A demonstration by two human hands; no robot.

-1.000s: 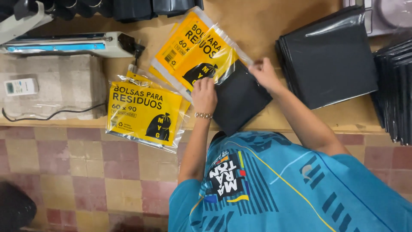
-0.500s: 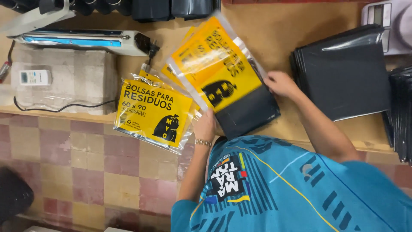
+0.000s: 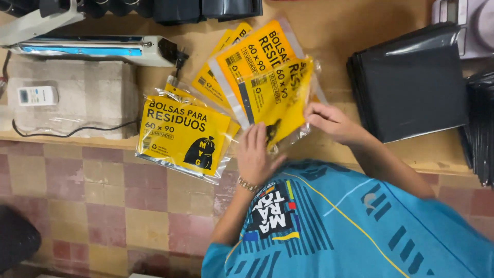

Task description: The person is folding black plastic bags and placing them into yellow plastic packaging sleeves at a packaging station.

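Observation:
A yellow printed plastic packet is raised off the wooden table and bent between both hands. My right hand grips its right edge. My left hand, with a bracelet at the wrist, lies flat against its lower end. Something dark shows through the clear bottom of the packet. Beneath it, more yellow packets lie fanned out. Another pile of yellow packets lies to the left and hangs over the table's front edge.
A stack of folded black bags lies to the right, with more black bags at the right edge. A heat sealer and a small remote on a wrapped block are at the left. A tiled floor lies below the table.
The yellow packet lay flat over a black folded bundle; now it is lifted and curved between both hands, and the bundle no longer shows apart. My left hand has come onto the packet.

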